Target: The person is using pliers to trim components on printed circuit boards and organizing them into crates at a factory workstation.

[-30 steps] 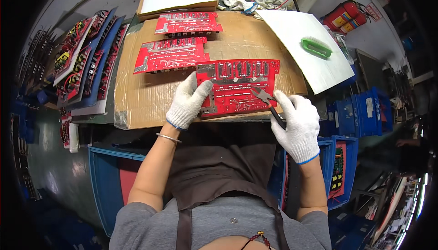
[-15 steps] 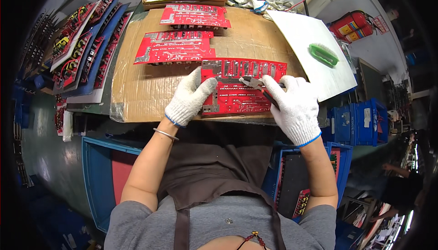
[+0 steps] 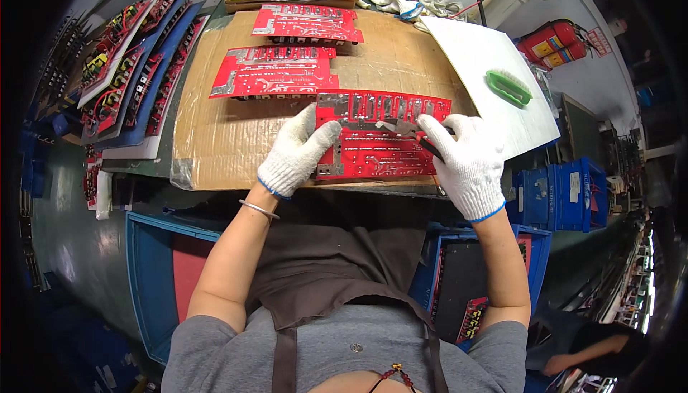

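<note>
Red circuit board (image 3: 380, 155) extends rightward from left hand (image 3: 294, 151) pinching its left edge, right hand (image 3: 467, 165) clasping pliers (image 3: 404, 128) over it.

My gloved left hand (image 3: 294, 151) grips the left edge of a red printed circuit board (image 3: 373, 154), thumb on the solder side. My gloved right hand (image 3: 469, 167) holds diagonal cutters (image 3: 406, 128), with their tips over the board's upper middle; contact between tips and board cannot be determined. I work at the near edge of a cardboard sheet (image 3: 208, 142). Two further red boards (image 3: 276, 72) lie solder side up beyond my left hand. To my right, a green-backed brush (image 3: 509, 90) rests on a white panel (image 3: 519, 131).
</note>
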`<control>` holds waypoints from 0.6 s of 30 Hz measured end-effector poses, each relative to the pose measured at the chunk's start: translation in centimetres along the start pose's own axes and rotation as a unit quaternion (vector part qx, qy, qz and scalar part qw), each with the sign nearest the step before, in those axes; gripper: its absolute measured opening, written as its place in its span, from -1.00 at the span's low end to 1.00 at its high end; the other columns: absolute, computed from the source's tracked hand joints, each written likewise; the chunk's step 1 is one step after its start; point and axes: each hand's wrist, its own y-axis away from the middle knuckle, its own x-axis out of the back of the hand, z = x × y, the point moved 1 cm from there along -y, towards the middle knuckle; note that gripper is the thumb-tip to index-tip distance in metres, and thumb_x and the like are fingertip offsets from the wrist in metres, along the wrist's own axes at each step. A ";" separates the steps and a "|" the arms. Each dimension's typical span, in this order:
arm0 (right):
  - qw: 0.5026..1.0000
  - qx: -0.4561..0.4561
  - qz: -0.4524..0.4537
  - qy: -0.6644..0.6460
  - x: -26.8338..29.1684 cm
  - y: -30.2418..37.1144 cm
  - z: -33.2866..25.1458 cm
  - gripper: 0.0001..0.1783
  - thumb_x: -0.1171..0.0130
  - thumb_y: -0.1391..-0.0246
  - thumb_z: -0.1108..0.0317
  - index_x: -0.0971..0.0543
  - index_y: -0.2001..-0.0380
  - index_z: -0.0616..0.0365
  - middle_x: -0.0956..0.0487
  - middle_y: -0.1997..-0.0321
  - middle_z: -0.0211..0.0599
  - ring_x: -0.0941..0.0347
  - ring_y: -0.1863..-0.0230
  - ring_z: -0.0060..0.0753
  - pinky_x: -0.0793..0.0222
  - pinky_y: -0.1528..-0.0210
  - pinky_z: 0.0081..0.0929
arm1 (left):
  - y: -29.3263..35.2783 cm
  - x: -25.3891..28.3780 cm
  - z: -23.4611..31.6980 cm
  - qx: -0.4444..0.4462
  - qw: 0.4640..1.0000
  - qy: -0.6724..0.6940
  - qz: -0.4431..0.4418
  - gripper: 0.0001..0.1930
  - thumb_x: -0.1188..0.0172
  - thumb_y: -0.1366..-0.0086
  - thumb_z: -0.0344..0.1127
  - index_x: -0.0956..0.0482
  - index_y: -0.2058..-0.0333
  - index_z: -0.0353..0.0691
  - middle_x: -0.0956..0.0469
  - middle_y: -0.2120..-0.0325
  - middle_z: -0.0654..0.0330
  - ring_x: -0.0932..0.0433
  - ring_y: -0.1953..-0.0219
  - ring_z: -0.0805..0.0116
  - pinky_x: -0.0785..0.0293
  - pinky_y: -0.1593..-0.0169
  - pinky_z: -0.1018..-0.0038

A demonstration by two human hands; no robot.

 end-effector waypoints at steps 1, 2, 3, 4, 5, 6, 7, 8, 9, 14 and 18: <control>1.000 -0.008 0.002 0.014 0.3 -0.1 -0.2 -0.31 -0.44 0.23 0.47 -0.63 -0.10 -0.17 -0.57 0.15 -0.30 -0.51 0.06 -0.19 -0.37 0.03 -0.18 | -0.1 0.0 0.0 -0.003 1.000 0.004 -0.001 -0.51 -0.27 -0.47 -0.25 -0.42 -0.23 -0.43 -0.61 -0.06 0.11 -0.55 -0.06 0.42 -0.52 -0.18 0.41; 0.999 -0.016 0.005 0.027 0.6 -0.2 -0.3 -0.31 -0.46 0.23 0.47 -0.63 -0.11 -0.16 -0.57 0.13 -0.29 -0.51 0.04 -0.17 -0.36 0.02 -0.16 | -0.1 0.0 0.0 -0.006 1.000 0.007 -0.002 -0.51 -0.27 -0.47 -0.26 -0.41 -0.24 -0.43 -0.61 -0.06 0.11 -0.55 -0.05 0.43 -0.52 -0.17 0.41; 0.999 -0.016 0.004 0.027 0.6 -0.3 -0.5 -0.31 -0.46 0.23 0.47 -0.63 -0.11 -0.16 -0.57 0.13 -0.29 -0.51 0.04 -0.17 -0.36 0.02 -0.16 | -0.1 0.0 0.0 -0.006 1.000 0.007 -0.002 -0.51 -0.27 -0.47 -0.26 -0.41 -0.24 -0.43 -0.61 -0.06 0.11 -0.55 -0.05 0.43 -0.52 -0.17 0.41; 0.999 -0.011 -0.007 0.036 0.6 -0.4 -0.5 -0.31 -0.46 0.22 0.47 -0.63 -0.11 -0.15 -0.56 0.11 -0.29 -0.51 0.04 -0.16 -0.36 0.01 -0.14 | -0.1 0.0 0.0 -0.002 1.000 0.006 -0.003 -0.51 -0.27 -0.47 -0.26 -0.42 -0.23 -0.43 -0.61 -0.06 0.11 -0.55 -0.05 0.43 -0.52 -0.17 0.41; 0.999 -0.006 -0.019 0.045 0.6 -0.5 -0.6 -0.30 -0.46 0.22 0.46 -0.63 -0.12 -0.15 -0.56 0.10 -0.30 -0.51 0.04 -0.16 -0.35 0.00 -0.12 | -0.1 0.0 0.0 0.001 1.000 0.004 -0.003 -0.52 -0.26 -0.47 -0.26 -0.42 -0.23 -0.43 -0.61 -0.06 0.11 -0.55 -0.05 0.43 -0.52 -0.17 0.42; 0.999 -0.006 -0.019 0.045 0.8 -0.6 -0.6 -0.30 -0.46 0.22 0.46 -0.63 -0.12 -0.15 -0.56 0.10 -0.30 -0.51 0.04 -0.16 -0.35 0.00 -0.12 | -0.1 0.0 0.0 0.001 1.000 0.004 -0.003 -0.52 -0.26 -0.47 -0.26 -0.42 -0.23 -0.43 -0.61 -0.06 0.11 -0.55 -0.05 0.43 -0.52 -0.17 0.42; 0.998 0.000 -0.020 0.055 1.0 -0.7 -0.6 -0.31 -0.44 0.21 0.47 -0.63 -0.11 -0.15 -0.56 0.11 -0.29 -0.51 0.04 -0.16 -0.35 0.00 -0.12 | 0.0 -0.1 0.1 0.000 1.000 -0.001 -0.002 -0.52 -0.27 -0.47 -0.26 -0.43 -0.22 -0.42 -0.62 -0.06 0.11 -0.55 -0.05 0.43 -0.52 -0.17 0.41; 0.998 0.005 -0.020 0.064 1.2 -0.8 -0.6 -0.32 -0.42 0.20 0.47 -0.62 -0.11 -0.15 -0.56 0.12 -0.29 -0.51 0.04 -0.17 -0.35 0.00 -0.12 | 0.0 -0.1 0.1 -0.002 1.000 -0.006 0.000 -0.52 -0.27 -0.47 -0.25 -0.44 -0.22 -0.42 -0.62 -0.05 0.11 -0.55 -0.05 0.43 -0.52 -0.17 0.41; 0.998 0.006 -0.020 0.064 1.5 -1.1 -0.6 -0.32 -0.42 0.20 0.47 -0.62 -0.11 -0.15 -0.56 0.12 -0.29 -0.51 0.04 -0.17 -0.35 0.00 -0.12 | 0.0 0.0 0.0 -0.001 1.000 -0.006 0.001 -0.52 -0.27 -0.47 -0.25 -0.44 -0.22 -0.42 -0.62 -0.05 0.11 -0.55 -0.05 0.43 -0.52 -0.17 0.41; 0.994 0.064 -0.044 0.079 1.9 -2.7 0.2 -0.47 -0.33 0.12 0.47 -0.63 -0.02 -0.12 -0.56 0.17 -0.33 -0.51 0.09 -0.22 -0.35 0.04 -0.15 | -0.2 0.4 -0.1 0.005 0.999 -0.027 -0.015 -0.48 -0.26 -0.47 -0.26 -0.41 -0.28 -0.42 -0.61 -0.10 0.11 -0.56 -0.09 0.43 -0.50 -0.21 0.41; 0.995 0.074 0.014 0.065 0.8 -2.3 1.0 -0.53 -0.35 0.12 0.43 -0.66 0.05 -0.14 -0.56 0.24 -0.42 -0.51 0.15 -0.30 -0.36 0.07 -0.22 | -0.2 0.4 -0.1 -0.004 0.999 -0.034 -0.017 -0.48 -0.26 -0.47 -0.26 -0.41 -0.28 -0.41 -0.62 -0.10 0.11 -0.56 -0.09 0.43 -0.50 -0.21 0.40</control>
